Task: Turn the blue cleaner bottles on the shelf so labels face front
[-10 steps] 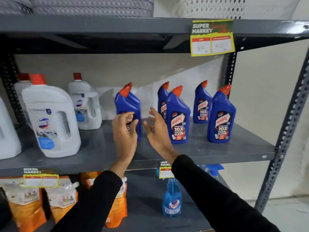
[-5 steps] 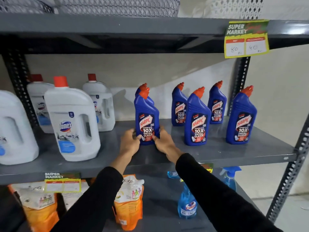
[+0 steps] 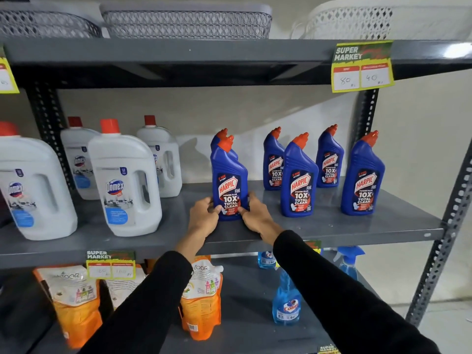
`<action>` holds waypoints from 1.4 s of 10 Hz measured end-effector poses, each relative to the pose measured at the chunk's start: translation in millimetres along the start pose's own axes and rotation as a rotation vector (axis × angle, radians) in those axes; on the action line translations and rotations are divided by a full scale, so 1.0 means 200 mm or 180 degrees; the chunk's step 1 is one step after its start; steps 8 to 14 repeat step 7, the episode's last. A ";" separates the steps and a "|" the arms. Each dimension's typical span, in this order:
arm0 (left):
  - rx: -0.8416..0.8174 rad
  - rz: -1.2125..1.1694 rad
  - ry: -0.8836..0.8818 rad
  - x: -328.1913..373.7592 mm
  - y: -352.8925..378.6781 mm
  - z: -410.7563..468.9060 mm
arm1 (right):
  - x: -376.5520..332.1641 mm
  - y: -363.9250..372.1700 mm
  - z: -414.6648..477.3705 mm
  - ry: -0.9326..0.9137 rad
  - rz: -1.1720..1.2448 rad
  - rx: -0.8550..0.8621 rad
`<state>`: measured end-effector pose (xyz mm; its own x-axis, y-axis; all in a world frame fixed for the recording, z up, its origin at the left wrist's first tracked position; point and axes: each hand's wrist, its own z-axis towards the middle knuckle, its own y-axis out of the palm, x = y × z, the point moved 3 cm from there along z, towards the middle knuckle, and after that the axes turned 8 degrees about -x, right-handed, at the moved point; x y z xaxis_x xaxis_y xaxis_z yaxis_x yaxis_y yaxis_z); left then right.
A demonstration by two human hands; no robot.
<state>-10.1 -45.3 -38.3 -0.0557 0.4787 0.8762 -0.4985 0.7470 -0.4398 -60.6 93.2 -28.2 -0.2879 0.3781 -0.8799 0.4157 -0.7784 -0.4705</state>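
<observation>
Centrally, on the grey metal middle shelf (image 3: 357,227), both hands grip the base of one blue plastic cleaner bottle with an orange angled cap (image 3: 229,183). The left hand (image 3: 203,216) presses its fingers against the bottle's left lower side; the right hand (image 3: 255,213) does likewise on the right lower side. Each hand is partly closed around the bottle, thumbs at the front near the label's lower edge. The bottle stands upright on the shelf, label facing front.

Count of blue cleaner bottles: six visible. Directly behind the held one stands a second bottle (image 3: 219,139), mostly hidden, with only its orange cap and shoulder showing; its label cannot be read. To the right stand four more: two in the rear row (image 3: 272,164) (image 3: 329,159) and two in the front row (image 3: 298,182) (image 3: 363,180). All four show their labels toward the front.

Count of white handled jugs with red caps: four, at the shelf's left end, the nearest full one (image 3: 125,180) well apart from the held bottle.

On the lower shelf, three orange refill pouches (image 3: 201,300) and three light-blue spray bottles (image 3: 286,302) are visible. Both forearms wear black sleeves (image 3: 332,290). A yellow price tag (image 3: 362,66) hangs from the upper shelf edge, where three mesh baskets (image 3: 186,21) rest.
</observation>
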 end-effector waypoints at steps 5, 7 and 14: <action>0.0031 0.0215 0.0072 0.00 0.00 -0.04 | 0.01 0.01 -0.03 -0.0001 -0.0072 -0.0063; 0.0558 0.0374 0.0757 0.01 -0.01 -0.15 | -0.03 -0.04 -0.19 -0.0592 -0.0094 0.0119; 0.0558 0.0374 0.0757 0.01 -0.01 -0.15 | -0.03 -0.04 -0.19 -0.0592 -0.0094 0.0119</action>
